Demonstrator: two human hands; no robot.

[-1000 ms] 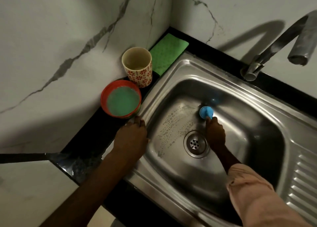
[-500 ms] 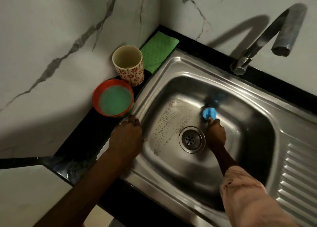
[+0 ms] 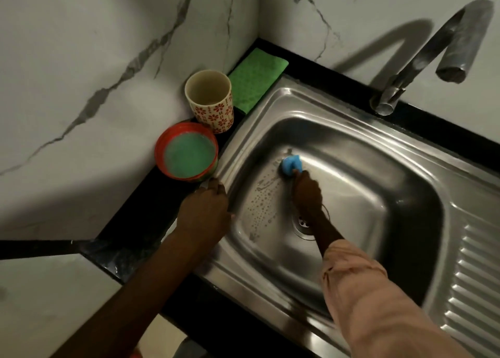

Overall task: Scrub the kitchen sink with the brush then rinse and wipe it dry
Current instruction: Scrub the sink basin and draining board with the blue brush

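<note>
Right hand point(image 3: 308, 192) is down inside the steel sink point(image 3: 338, 130), fingers curled round the handle of the blue brush point(image 3: 291, 164); the brush head is pressed on the basin floor toward the far left part of the bowl, just beyond the hand. A patch of suds and droplets point(image 3: 261, 198) lies on the floor left of the brush. The drain point(image 3: 305, 224) sits directly under the right wrist — partly hidden by it, only its near and left rim showing. Left hand point(image 3: 205, 213) rests on the sink's left rim, palm down; fingers look relaxed and lie over the edge, holding nothing. Pale sleeve point(image 3: 373, 303) covers the right forearm and blocks the near right part of the basin. On the black counter point(image 3: 130, 222) left of the sink: a red bowl point(image 3: 162, 146) with a greenish fill, just beyond the left fingertips; a cream cup with red flower print point(image 3: 213, 114) touching or nearly touching the bowl on its far side; a folded green cloth point(image 3: 255, 79) in the corner behind the cup, one edge reaching the sink rim. Tap point(image 3: 433, 52) stands at the far right edge — spout arches over the bowl, no water visible from it. Ribbed drainboard point(image 3: 476, 282) at right. Marble-look wall point(image 3: 108, 60) behind
</note>
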